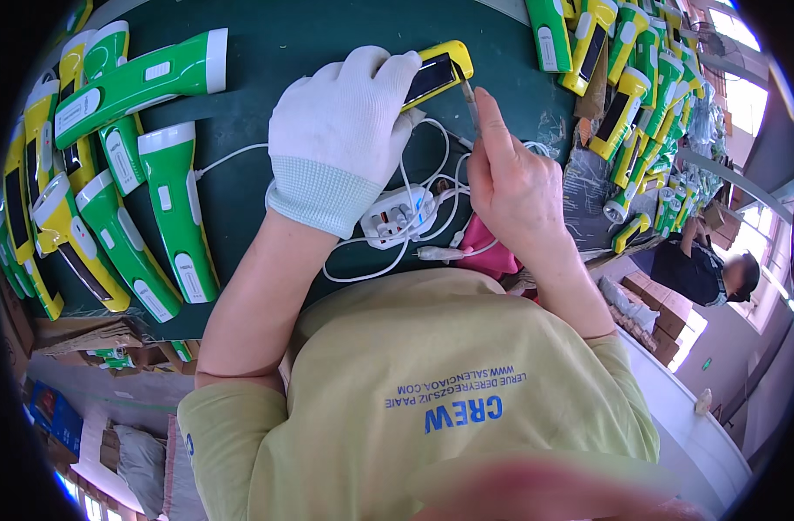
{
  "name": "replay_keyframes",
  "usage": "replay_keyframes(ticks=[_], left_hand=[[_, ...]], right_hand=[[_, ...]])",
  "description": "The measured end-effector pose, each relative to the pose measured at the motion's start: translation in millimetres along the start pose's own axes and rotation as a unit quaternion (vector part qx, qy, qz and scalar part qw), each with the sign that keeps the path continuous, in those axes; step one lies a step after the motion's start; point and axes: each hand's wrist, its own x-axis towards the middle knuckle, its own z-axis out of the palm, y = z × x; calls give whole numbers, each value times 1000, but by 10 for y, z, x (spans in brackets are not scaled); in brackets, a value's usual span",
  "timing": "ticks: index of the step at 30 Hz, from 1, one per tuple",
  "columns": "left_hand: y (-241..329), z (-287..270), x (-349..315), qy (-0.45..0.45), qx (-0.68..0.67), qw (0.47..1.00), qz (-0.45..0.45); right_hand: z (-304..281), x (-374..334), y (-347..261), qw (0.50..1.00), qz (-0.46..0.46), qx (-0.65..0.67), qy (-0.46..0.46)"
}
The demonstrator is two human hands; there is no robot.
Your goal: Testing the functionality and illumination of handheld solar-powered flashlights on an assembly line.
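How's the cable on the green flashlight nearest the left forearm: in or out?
Plugged in, apparently: the white cable ends against the side of the green flashlight, just below its white head, no gap visible.

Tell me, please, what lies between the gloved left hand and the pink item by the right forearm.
The head view shows a white power strip and white cables between the gloved left hand and the pink item, on the green tabletop.

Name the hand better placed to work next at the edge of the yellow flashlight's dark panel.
Likely the right hand: it holds a slim tool, tip by the dark panel. The gloved left hand is occupied holding the yellow flashlight.
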Motion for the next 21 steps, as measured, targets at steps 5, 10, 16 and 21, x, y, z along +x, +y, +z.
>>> replay_keyframes(ticks=[5, 10, 16, 21], left_hand=[[-8, 17, -3, 0, 13, 1000, -2], [-37, 36, -9, 7, 11, 1000, -7], [-36, 32, 0, 5, 16, 1000, -12], [-50, 39, -7, 17, 5, 1000, -6]], right_hand=[[-107, 64, -121, 996, -3, -82, -45], [-225, 152, -79, 996, -41, -58, -49], [-231, 137, -46, 999, -18, 10, -37], [-152, 64, -49, 1000, -8, -1, -27]])
